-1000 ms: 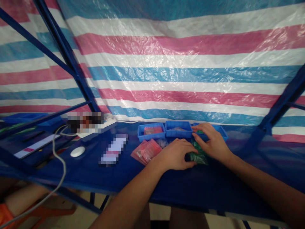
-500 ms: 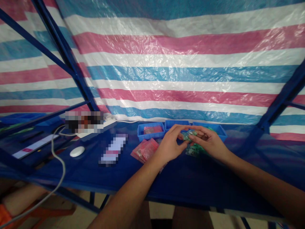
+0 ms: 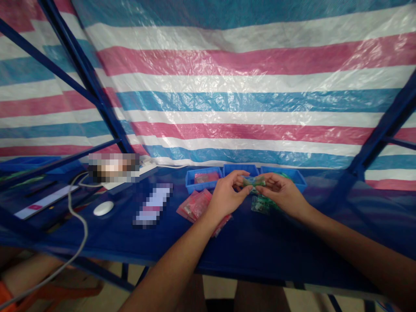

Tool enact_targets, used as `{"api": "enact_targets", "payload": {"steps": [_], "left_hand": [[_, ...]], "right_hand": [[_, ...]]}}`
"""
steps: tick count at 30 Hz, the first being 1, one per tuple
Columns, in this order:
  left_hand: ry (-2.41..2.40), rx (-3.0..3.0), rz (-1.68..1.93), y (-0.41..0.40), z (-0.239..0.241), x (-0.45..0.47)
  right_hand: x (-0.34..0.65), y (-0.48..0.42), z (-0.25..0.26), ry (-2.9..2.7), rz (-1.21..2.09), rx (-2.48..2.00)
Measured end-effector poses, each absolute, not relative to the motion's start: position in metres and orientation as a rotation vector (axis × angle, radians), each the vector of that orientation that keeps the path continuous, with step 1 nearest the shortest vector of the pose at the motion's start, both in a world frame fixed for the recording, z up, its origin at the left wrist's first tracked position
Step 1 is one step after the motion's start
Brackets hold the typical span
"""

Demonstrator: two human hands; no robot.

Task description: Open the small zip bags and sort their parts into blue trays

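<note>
Between my two hands is a small green-tinted clear plastic bag (image 3: 255, 182), pinched from both sides above the table. My left hand (image 3: 230, 190) grips its left end with thumb and fingers, and my right hand (image 3: 280, 190) grips its right end. What the bag contains is too small to make out. Below my right hand lies a pile of green bags (image 3: 261, 204), partly covered by that hand. Red-tinted plastic bags (image 3: 198, 203) lie in a heap beside my left wrist, some of them hidden behind my forearm.
Three blue bins stand along the back: the left bin (image 3: 203, 185) holds red bags, the middle bin (image 3: 241, 169) is partly hidden, and the right bin (image 3: 300, 184) holds green ones. Leftward are a white oval object (image 3: 103, 208), a white cable (image 3: 85, 234) and a person's arm (image 3: 30, 273).
My hands have drawn slightly apart, and the green bag is now stretched flatter between them. The view has shifted a little.
</note>
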State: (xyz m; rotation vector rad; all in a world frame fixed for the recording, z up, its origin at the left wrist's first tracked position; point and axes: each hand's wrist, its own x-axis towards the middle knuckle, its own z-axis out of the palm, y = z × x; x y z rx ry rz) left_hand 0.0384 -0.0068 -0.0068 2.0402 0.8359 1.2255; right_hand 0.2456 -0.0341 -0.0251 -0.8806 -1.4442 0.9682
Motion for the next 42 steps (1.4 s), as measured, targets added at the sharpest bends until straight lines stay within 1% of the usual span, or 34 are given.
{"api": "enact_targets", "payload": {"steps": [5, 11, 18, 23, 25, 33, 38, 40, 42], "left_hand": [[0.781, 2.088, 1.157, -0.008, -0.009, 0.038], [0.803, 2.076, 1.181, -0.006, -0.011, 0.038], [0.777, 2.042, 1.194, -0.007, -0.010, 0.039], [0.937, 2.238, 1.210, -0.010, -0.006, 0.037], [0.932, 2.272, 1.189, -0.013, -0.005, 0.036], [0.631, 2.067, 1.101, -0.027, 0.004, 0.039], [0.739, 2.023, 1.177, -0.022, 0.003, 0.040], [0.836, 2.007, 1.217, -0.016, -0.001, 0.039], [0.905, 1.993, 1.251, -0.011, -0.004, 0.038]], "right_hand": [[0.246, -0.035, -0.026, -1.450, 0.921, -0.883], [0.244, -0.037, -0.027, -1.508, 0.963, -0.907], [0.245, -0.039, -0.024, -1.453, 0.908, -0.906], [0.248, -0.037, -0.024, -1.420, 0.792, -0.976], [0.250, -0.036, -0.026, -1.403, 0.748, -0.995], [0.253, -0.039, -0.028, -1.566, 0.439, -1.029], [0.253, -0.039, -0.022, -1.716, 0.270, -0.978], [0.251, -0.040, -0.021, -1.733, 0.303, -0.968], [0.247, -0.041, -0.020, -1.655, 0.457, -0.919]]}}
